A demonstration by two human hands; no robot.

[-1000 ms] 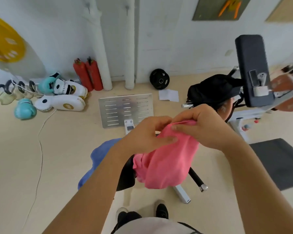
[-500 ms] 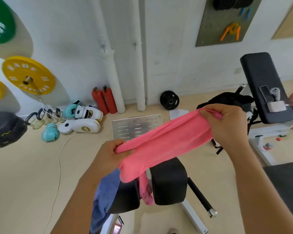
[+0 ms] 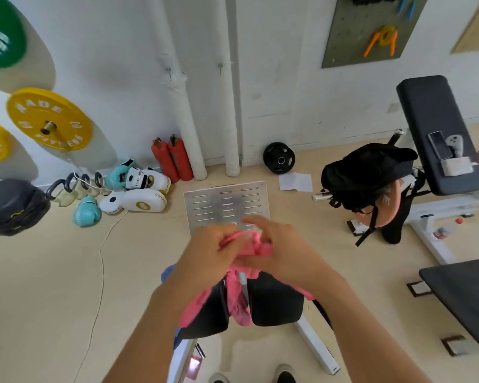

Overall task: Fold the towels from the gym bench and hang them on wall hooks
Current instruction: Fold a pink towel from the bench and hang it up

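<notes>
- Pink towel point(image 3: 245, 246): held bunched in mid-air directly above the gym bench point(image 3: 274, 299), with loose tails hanging down over the gap between the bench's two black pads.
- Left hand point(image 3: 205, 251): fingers curled round the towel's upper edge; this grip is closed on the cloth.
- Right hand point(image 3: 281, 251): meets the left hand over the bench and pinches the same bunched edge with the thumb and lower fingers; the forefinger points forward, free of the cloth.
- Step in hand, as judged: bringing two ends of the towel together for a fold. It is best done by matching the edges before the grip is changed, and by letting the hanging tails fall straight so that the fold does not trap a twist.
- Blue towel point(image 3: 168, 273): a corner shows at the left edge of the bench, mostly hidden by the left forearm; it seems not yet folded.
- Wall hooks point(image 3: 168, 71): two small hooks on the white wall beyond the bench, one beside each white pipe point(image 3: 230, 106); both are bare.
- Perforated metal plate point(image 3: 227, 204): lies on the floor between the bench and the wall, in the walking line to the hooks.
- Red cylinders point(image 3: 172, 158), boxing gloves point(image 3: 134, 189) and a cable point(image 3: 101, 261): on the floor beyond and left of the bench; a likely trip risk.
- Black backpack point(image 3: 365, 175): beyond and right of the bench, clear of the path.
</notes>
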